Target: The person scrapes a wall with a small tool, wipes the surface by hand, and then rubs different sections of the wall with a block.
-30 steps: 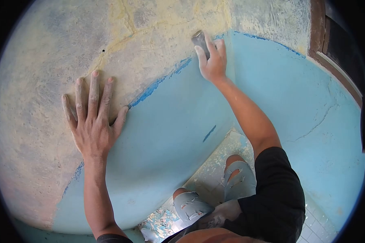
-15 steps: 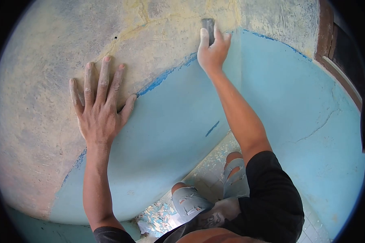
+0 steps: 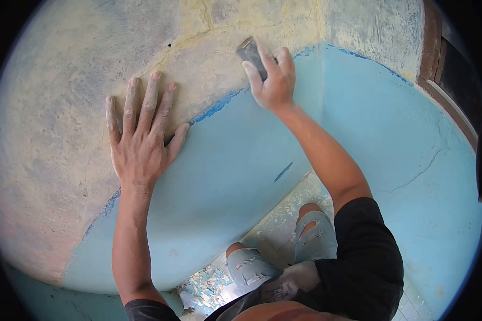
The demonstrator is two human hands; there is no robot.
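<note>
My right hand (image 3: 273,77) grips a dark grey sanding block (image 3: 250,55) against the bare, yellowish-grey part of the wall (image 3: 214,69). The block is tilted, its top end pointing up and left, and a tan core shows at that end. Fingers and thumb wrap its sides and hide its lower part. Farther left, my left hand (image 3: 142,139) lies flat on the same wall with dusty fingers spread. Its thumb reaches the edge of the light blue paint (image 3: 225,160), where a darker blue strip (image 3: 217,108) shows.
To the right, the wall turns a corner and carries a crack (image 3: 420,172). A brown wooden frame (image 3: 431,53) stands at the upper right. Paint flakes (image 3: 206,286) litter the tiled floor below, beside my knees in torn jeans (image 3: 251,266).
My right hand has moved left and slightly down with the sanding block, which has turned from upright to leaning left. My left hand stays flat on the wall; the view has shifted slightly.
</note>
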